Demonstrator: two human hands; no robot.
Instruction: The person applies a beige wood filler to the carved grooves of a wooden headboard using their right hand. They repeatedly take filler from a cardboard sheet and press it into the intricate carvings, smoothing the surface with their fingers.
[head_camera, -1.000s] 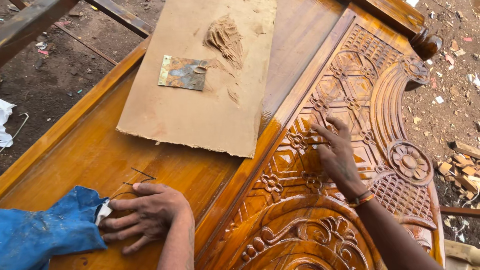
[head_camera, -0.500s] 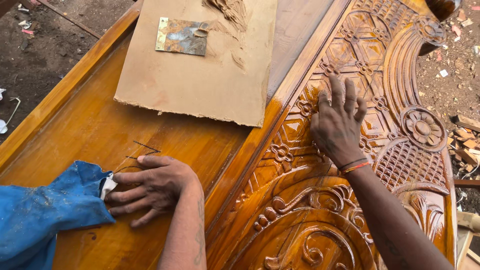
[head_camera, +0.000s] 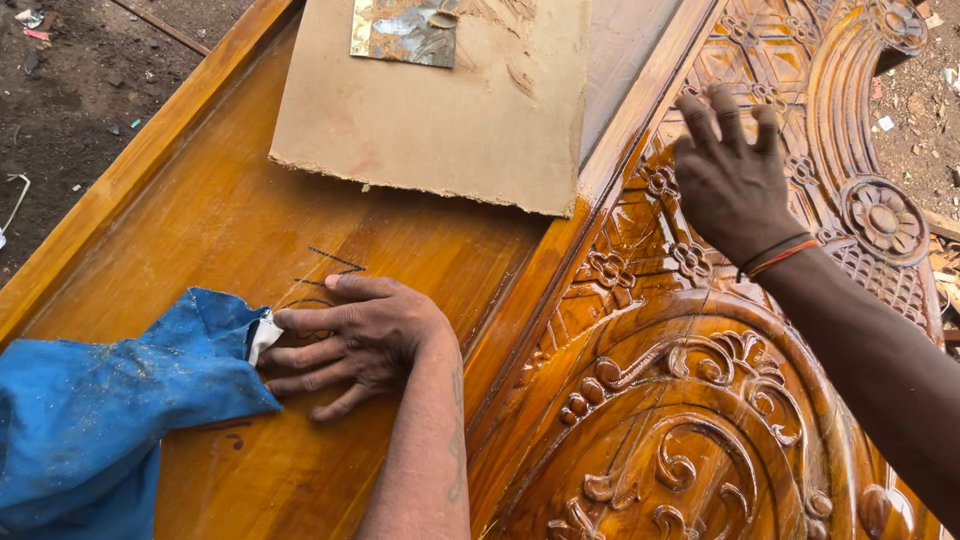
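Our right hand (head_camera: 735, 175) has lifted, fingers spread wide, above the carved panel (head_camera: 700, 400); the left hand (head_camera: 355, 340) (flat, holding nothing) touches the blue cloth (head_camera: 110, 400) leftward.

Your left hand (head_camera: 350, 340) lies flat on the smooth panel (head_camera: 220, 220), w/ the blue cloth (head_camera: 110, 400) touching its fingertips and blocking the way left. Bare panel runs up from that hand to the cardboard (head_camera: 450, 110), which covers the top middle; a metal scrap (head_camera: 405, 30) sits on it. The panel's left rail (head_camera: 120, 180) is raised, dirt beyond it. Btwn the hands a raised rail (head_camera: 560, 270) runs diagonally, so you'd have to lift over it. Your right hand (head_camera: 735, 170) is over the carving (head_camera: 690, 420), which is bumpy relief w/ no loose objs on it. Below your left wrist the panel is bare.
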